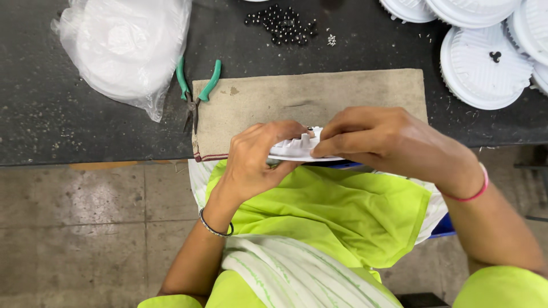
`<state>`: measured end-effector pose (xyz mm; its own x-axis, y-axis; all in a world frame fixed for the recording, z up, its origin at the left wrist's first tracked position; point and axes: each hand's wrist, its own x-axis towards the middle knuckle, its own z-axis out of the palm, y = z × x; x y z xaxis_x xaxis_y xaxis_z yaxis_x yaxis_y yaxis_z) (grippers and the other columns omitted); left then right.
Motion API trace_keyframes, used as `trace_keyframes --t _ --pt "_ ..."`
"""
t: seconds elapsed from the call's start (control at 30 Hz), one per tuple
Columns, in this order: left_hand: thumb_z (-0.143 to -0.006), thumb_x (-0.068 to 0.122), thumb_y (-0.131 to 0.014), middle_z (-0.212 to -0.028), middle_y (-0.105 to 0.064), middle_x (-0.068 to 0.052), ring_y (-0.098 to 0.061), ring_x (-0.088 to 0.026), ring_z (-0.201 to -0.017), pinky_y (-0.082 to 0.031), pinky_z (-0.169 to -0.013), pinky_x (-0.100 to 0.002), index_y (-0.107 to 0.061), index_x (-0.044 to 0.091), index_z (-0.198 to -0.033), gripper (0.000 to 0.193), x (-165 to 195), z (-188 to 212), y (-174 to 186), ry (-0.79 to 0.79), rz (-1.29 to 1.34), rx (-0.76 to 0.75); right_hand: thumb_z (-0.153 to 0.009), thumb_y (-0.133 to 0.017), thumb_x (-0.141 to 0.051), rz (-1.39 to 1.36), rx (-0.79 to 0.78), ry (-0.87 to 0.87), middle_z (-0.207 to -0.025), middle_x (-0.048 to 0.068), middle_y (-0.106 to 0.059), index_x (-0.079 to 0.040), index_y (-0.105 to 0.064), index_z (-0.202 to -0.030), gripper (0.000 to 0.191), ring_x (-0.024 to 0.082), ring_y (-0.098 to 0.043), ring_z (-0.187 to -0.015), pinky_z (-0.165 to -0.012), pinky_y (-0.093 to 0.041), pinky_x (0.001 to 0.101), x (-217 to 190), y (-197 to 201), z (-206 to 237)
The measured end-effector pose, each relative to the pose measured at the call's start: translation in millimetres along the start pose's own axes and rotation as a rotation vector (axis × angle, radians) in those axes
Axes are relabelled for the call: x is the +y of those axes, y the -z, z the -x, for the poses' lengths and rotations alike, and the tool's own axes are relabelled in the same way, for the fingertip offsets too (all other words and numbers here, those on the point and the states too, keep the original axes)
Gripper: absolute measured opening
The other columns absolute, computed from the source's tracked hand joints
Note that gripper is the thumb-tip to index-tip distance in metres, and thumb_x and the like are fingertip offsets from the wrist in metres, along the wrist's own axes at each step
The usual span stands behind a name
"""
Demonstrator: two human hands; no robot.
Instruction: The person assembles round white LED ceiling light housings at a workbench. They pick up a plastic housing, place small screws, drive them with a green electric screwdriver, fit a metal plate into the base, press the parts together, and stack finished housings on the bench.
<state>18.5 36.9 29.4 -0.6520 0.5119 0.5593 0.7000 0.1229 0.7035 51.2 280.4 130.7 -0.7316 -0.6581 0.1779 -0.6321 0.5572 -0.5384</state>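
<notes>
Both my hands are clamped on this white toothed disc (297, 147), left hand (257, 157) underneath, right hand (377, 140) pinching its rim, just above the cloth (308, 97) at the tabletop (57, 114) edge. Fiddly fitting stage I reckon; next needs steady fingers.

Bare forearms, with short lime-green sleeves (502, 288) showing only at the lower edge. Just behind the left hand (251, 162) sits a thin dark metal bangle (216, 228) — behind the right hand (388, 140) a pink thread band (476, 191). Over the lap below both hands — a lime-green tunic (337, 211) and a white scarf (285, 274) with pale green stripes.
</notes>
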Motion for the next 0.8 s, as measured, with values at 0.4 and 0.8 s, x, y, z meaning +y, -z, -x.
trace_keyframes --t 0.4,0.8 --pt "-0.079 0.006 -0.086 -0.116 -0.073 -0.008 -0.075 -0.030 -0.103 -0.059 -0.087 -0.038 -0.062 0.006 -0.117 0.046 -1.3 2.9 -4.5 0.004 0.008 0.015 -0.084 -0.075 -0.007 -0.019 -0.054 -0.006 -0.106 0.007 -0.068 -0.008 -0.073 -0.108 0.024 0.027 -0.069 -0.090 -0.077 -0.056 0.0370 -3.7 2.3 -4.6" --pt "-0.078 0.007 -0.088 -0.116 -0.072 -0.007 -0.075 -0.029 -0.099 -0.059 -0.084 -0.037 -0.063 0.007 -0.116 0.045 2.1 -3.3 -2.6 -0.002 0.011 0.027 -0.085 -0.076 -0.004 -0.212 0.067 -0.161 -0.105 0.004 -0.069 -0.010 -0.073 -0.106 0.022 0.018 -0.069 -0.094 -0.080 -0.056 0.0314 19.4 -15.4 5.1"
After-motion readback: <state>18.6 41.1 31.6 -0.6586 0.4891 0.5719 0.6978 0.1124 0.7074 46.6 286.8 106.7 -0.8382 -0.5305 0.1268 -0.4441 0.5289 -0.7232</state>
